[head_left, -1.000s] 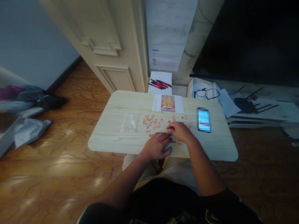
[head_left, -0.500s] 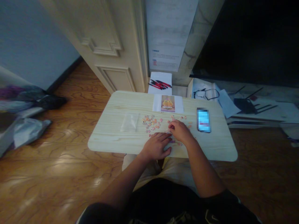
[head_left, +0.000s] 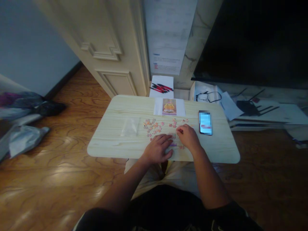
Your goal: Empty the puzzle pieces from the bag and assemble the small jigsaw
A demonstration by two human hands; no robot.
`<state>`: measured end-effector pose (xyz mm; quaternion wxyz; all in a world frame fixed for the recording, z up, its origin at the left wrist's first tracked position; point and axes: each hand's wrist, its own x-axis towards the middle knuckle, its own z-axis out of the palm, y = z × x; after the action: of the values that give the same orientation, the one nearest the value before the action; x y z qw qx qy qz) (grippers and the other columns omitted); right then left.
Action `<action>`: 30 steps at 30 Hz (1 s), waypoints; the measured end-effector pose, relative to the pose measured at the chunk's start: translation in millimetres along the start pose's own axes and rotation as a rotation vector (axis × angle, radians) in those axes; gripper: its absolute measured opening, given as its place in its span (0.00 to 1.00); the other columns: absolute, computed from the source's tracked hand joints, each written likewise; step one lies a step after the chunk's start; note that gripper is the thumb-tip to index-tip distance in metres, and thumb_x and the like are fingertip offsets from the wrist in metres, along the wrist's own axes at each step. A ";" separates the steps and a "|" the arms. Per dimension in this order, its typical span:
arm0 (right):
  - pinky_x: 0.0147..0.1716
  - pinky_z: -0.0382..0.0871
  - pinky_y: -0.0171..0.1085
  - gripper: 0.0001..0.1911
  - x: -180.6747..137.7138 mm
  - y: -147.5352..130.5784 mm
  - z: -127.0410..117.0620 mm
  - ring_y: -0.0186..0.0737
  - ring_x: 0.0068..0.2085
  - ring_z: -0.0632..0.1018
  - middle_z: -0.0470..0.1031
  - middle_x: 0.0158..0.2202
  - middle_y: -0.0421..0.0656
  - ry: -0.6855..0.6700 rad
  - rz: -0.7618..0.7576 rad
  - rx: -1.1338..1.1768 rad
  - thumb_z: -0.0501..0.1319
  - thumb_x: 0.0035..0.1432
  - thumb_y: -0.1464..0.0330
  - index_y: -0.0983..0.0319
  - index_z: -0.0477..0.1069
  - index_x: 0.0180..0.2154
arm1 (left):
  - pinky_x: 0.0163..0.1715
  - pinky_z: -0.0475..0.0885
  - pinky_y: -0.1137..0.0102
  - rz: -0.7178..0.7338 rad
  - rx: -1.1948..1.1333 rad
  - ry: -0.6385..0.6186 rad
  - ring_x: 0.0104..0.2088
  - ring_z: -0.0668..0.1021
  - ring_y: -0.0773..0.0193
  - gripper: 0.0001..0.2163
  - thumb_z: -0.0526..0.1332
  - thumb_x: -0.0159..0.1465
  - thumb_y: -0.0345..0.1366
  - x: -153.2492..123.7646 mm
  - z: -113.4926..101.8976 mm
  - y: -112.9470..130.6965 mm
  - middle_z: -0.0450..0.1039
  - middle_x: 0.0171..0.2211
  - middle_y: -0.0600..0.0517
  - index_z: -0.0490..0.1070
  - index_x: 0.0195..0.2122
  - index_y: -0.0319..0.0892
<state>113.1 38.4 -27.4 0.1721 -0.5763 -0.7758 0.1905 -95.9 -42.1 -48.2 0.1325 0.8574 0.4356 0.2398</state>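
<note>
My left hand (head_left: 158, 148) lies on the small table (head_left: 108, 128), fingers stretched out and thumb apart, beside a purple strip of puzzle (head_left: 172, 145) that it partly covers. To its right, my right hand (head_left: 189, 136) is closed in a pinch just above the tabletop; whatever its fingertips hold is too small to make out. A loose heap of orange and pink jigsaw pieces (head_left: 153, 126) is spread beyond my left hand. Several more pieces (head_left: 173, 123) lie past my fingertips. Behind them rests a sheet with a picture of yellow figures (head_left: 169, 106).
A clear plastic bag (head_left: 130, 126) lies left of the pieces, and a phone (head_left: 205, 123) with a lit screen lies to the right. Red and black pens (head_left: 161, 88) rest on white paper behind the table. A router (head_left: 247, 108) sits on the right-hand cabinet.
My right hand has shifted slightly right and nearer to me, away from the pieces beyond it, still pinched. My left hand stays nearly in place. The whole view has moved a little.
</note>
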 end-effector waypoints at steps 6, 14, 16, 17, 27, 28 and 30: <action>0.51 0.68 0.39 0.10 -17.6 -5.8 11.3 0.45 0.48 0.77 0.78 0.43 0.48 0.000 0.005 -0.038 0.60 0.68 0.71 0.58 0.81 0.43 | 0.63 0.61 0.44 -0.076 0.069 0.023 0.63 0.69 0.41 0.31 0.64 0.64 0.49 7.3 -1.3 3.4 0.69 0.65 0.44 0.65 0.67 0.47; 0.54 0.67 0.40 0.13 -15.0 -3.1 15.3 0.46 0.51 0.76 0.78 0.47 0.49 -0.022 -0.038 -0.027 0.59 0.68 0.72 0.58 0.82 0.46 | 0.59 0.62 0.45 -0.092 0.090 0.005 0.60 0.70 0.42 0.32 0.65 0.62 0.50 9.2 -1.3 3.4 0.70 0.64 0.47 0.66 0.66 0.48; 0.53 0.67 0.40 0.12 -12.8 -2.5 13.6 0.45 0.50 0.77 0.78 0.46 0.48 -0.035 -0.040 -0.026 0.60 0.67 0.72 0.58 0.82 0.46 | 0.58 0.63 0.45 -0.104 0.086 0.015 0.59 0.70 0.42 0.31 0.65 0.62 0.50 9.6 -1.1 3.6 0.70 0.63 0.46 0.67 0.66 0.48; 0.53 0.68 0.40 0.11 -12.0 -2.1 12.8 0.45 0.50 0.77 0.78 0.46 0.48 -0.035 -0.043 -0.022 0.61 0.67 0.72 0.58 0.82 0.45 | 0.57 0.63 0.46 -0.107 0.080 0.021 0.59 0.70 0.42 0.30 0.65 0.63 0.50 9.6 -1.3 3.7 0.71 0.63 0.46 0.67 0.65 0.49; 0.53 0.69 0.40 0.09 -22.9 6.2 9.3 0.43 0.48 0.76 0.76 0.43 0.46 0.019 -0.085 0.054 0.64 0.66 0.69 0.58 0.81 0.46 | 0.54 0.65 0.50 -0.239 0.043 0.133 0.54 0.73 0.49 0.14 0.58 0.69 0.39 0.6 -0.6 -4.2 0.78 0.53 0.48 0.77 0.54 0.48; 0.53 0.69 0.40 0.09 -24.1 5.5 9.4 0.44 0.49 0.76 0.75 0.43 0.46 0.013 -0.098 0.043 0.65 0.65 0.68 0.58 0.81 0.46 | 0.53 0.65 0.49 -0.233 0.051 0.124 0.54 0.73 0.49 0.15 0.59 0.68 0.39 0.6 0.4 -4.5 0.78 0.53 0.48 0.77 0.54 0.48; 0.55 0.68 0.42 0.09 -25.8 4.1 9.8 0.45 0.49 0.75 0.76 0.43 0.46 0.011 -0.102 0.021 0.66 0.65 0.67 0.58 0.81 0.46 | 0.54 0.65 0.49 -0.212 0.060 0.106 0.54 0.73 0.48 0.16 0.61 0.67 0.40 1.2 2.2 -4.6 0.78 0.54 0.49 0.77 0.55 0.48</action>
<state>118.8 13.8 -39.1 0.1917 -0.5352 -0.8012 0.1865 -97.3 -38.5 -51.7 0.1083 0.7961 0.5374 0.2564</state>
